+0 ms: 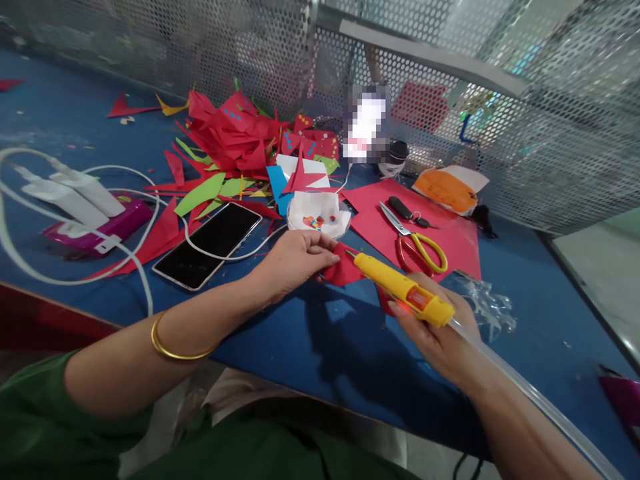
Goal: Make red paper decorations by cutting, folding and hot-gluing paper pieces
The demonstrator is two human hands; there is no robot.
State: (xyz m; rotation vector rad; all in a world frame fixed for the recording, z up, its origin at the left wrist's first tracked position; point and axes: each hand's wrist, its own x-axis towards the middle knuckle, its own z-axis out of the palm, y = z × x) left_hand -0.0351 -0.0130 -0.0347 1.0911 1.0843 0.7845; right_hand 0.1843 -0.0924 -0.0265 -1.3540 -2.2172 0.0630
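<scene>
Your left hand (295, 261): pinching red paper (345, 272). Right hand (449, 357): gripping yellow glue gun (384, 275); slip could burn fingertips (330, 258).

The bright screen (367, 125) is blurred and unreadable. The left hand (296, 261) hides part of the red paper (345, 269). The yellow glue gun (400, 283) conceals part of the right hand (447, 341). The picture's edge cuts off a purple object (621, 400).

No lettering seems legible from this view.
</scene>
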